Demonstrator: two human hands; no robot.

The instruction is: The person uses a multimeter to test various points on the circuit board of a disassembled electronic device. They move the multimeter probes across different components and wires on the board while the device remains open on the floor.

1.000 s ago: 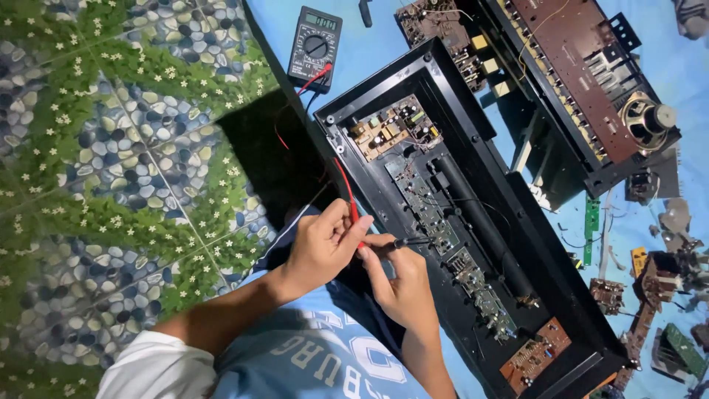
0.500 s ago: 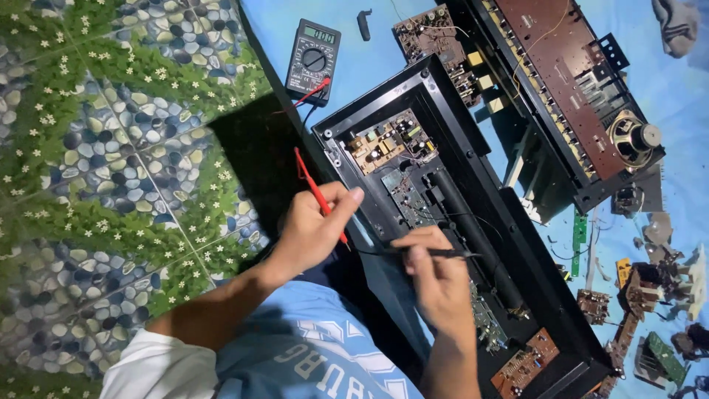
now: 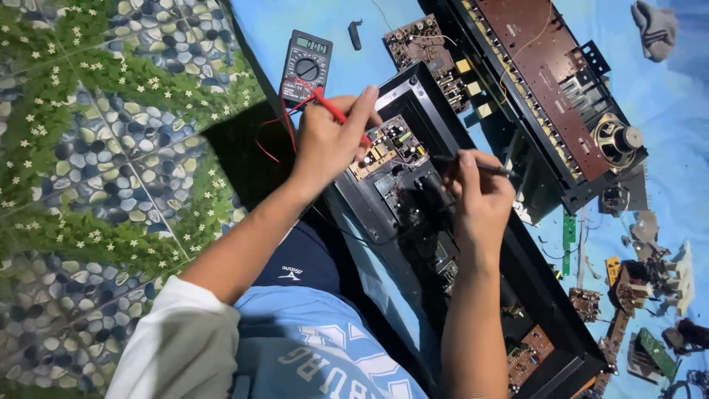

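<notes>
the left hand [image 3: 332,140] is closed around a slim red plastic probe [image 3: 336,112], pinched between thumb and fingers, its tip angled down toward a tan circuit board [image 3: 388,151] studded with small cylindrical parts. the right hand [image 3: 480,199] grips a thin black probe [image 3: 476,166], held like a pen and lying nearly level, pointing to the left over the same area. both hands hover above a long open black chassis [image 3: 546,295], a rigid rectangular frame with raised walls that runs diagonally from the upper middle to the lower right; dark boards and metal parts fill its inside, and a small brown board sits near its far lower end.

a red wire loops from the red probe back to a dark grey multimeter [image 3: 306,66], a flat rectangular box with a round dial and a pale display, lying just above the left hand. beside the chassis lies a second long panel [image 3: 546,81], brown and ribbed, with a round speaker cone [image 3: 617,140] at its end. all this rests on a smooth light blue sheet [image 3: 679,96] scattered with small green and brown board scraps at the right. to the left the floor [image 3: 96,148] shows glossy tiles printed with pebbles, green leaves and tiny white flowers.
</notes>
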